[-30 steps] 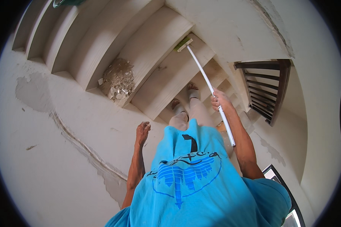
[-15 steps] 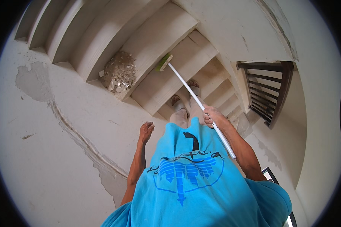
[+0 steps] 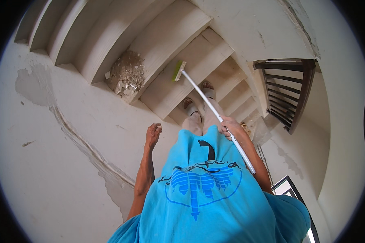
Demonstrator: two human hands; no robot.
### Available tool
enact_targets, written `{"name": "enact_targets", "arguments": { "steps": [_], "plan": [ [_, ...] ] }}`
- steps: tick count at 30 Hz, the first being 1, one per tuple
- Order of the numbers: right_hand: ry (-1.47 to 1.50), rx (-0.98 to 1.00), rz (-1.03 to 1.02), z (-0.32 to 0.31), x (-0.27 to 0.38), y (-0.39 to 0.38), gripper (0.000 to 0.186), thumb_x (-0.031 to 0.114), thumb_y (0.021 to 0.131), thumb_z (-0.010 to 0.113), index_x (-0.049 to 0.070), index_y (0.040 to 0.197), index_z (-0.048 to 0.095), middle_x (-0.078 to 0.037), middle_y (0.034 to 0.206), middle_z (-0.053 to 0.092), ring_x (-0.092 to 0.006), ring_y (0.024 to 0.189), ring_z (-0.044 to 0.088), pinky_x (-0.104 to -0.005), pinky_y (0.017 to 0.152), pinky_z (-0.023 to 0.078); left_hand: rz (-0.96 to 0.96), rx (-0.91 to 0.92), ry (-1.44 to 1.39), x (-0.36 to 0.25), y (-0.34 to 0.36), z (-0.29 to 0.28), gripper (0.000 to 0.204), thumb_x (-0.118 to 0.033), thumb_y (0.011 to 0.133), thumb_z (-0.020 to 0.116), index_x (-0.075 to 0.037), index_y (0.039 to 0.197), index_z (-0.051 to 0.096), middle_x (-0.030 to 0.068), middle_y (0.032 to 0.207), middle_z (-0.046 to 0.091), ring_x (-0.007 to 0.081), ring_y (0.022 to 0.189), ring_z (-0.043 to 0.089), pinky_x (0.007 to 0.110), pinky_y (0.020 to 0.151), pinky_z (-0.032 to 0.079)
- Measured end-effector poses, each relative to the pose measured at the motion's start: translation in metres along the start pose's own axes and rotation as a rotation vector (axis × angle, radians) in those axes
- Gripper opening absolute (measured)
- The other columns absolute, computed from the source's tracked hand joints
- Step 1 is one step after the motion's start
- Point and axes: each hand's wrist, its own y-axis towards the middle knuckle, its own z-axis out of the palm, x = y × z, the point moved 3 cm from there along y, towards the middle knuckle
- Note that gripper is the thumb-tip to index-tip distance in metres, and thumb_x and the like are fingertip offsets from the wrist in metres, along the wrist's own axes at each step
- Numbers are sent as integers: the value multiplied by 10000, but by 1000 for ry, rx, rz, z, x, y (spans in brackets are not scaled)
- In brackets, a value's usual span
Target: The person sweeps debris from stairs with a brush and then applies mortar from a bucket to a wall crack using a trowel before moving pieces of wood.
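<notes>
My right hand (image 3: 230,126) is wrapped round the white pole of a broom (image 3: 201,95). The pole's top end lies along my right forearm. Its head, with green bristles (image 3: 177,71), is over the stair tread just in front of my feet. My left hand (image 3: 153,135) hangs beside the wall on the left, fingers curled in loosely, with nothing visible in them. A heap of plaster rubble and dust (image 3: 127,75) lies on the stair above, against the left wall.
Stairs (image 3: 109,34) curve up to the far left. I stand on a lower step in sandals (image 3: 189,106). A plaster-patched wall (image 3: 69,162) runs along my left. To the right are a dark railing (image 3: 296,95) in a wall opening and a dark-framed window (image 3: 290,188) lower down.
The broom head has shifted slightly right and nearer on the tread, and its bristles have turned more to the left. My left hand has moved a little up and to the left.
</notes>
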Motion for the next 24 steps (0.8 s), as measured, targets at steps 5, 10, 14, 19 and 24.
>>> {"name": "enact_targets", "arguments": {
  "steps": [5, 10, 14, 19, 24],
  "plan": [
    [105, -114, -48, -36, -21, -41, 612, 62, 853, 393, 173, 1452, 335, 24, 555, 388, -73, 358, 353, -242, 288, 302, -1, -19, -18, 24, -12, 5, 382, -270, 858, 580, 33, 1091, 583, 107, 823, 628, 172, 735, 594, 296, 639, 471],
    [80, -195, -28, -47, -28, -67, 609, 76, 862, 382, 179, 1458, 315, 20, 552, 380, -75, 356, 349, -252, 288, 307, 70, -64, -21, 38, -14, 8, 317, -206, 863, 588, 53, 1045, 593, 122, 747, 617, 175, 671, 581, 305, 613, 474],
    [78, -61, -138, -30, -11, -36, 586, 96, 891, 382, 191, 1462, 294, 20, 564, 370, -79, 358, 335, -253, 289, 304, -14, -11, -45, 30, -12, 6, 317, -198, 857, 596, 57, 1046, 592, 131, 760, 626, 190, 698, 598, 308, 633, 484],
    [152, -60, -101, -40, 8, 5, 601, 90, 871, 378, 211, 1456, 309, 20, 588, 385, -78, 377, 356, -260, 294, 309, 11, -82, -20, 13, -5, -12, 353, -222, 858, 568, 53, 1077, 593, 157, 821, 648, 205, 732, 615, 320, 656, 492],
    [277, -216, -5, -93, -43, -47, 552, 96, 897, 363, 263, 1422, 332, 32, 569, 349, -76, 353, 314, -247, 291, 295, 58, -123, -8, 14, -7, -18, 364, -224, 853, 554, 51, 1087, 597, 164, 851, 653, 203, 726, 620, 329, 674, 500]
  ]
}}
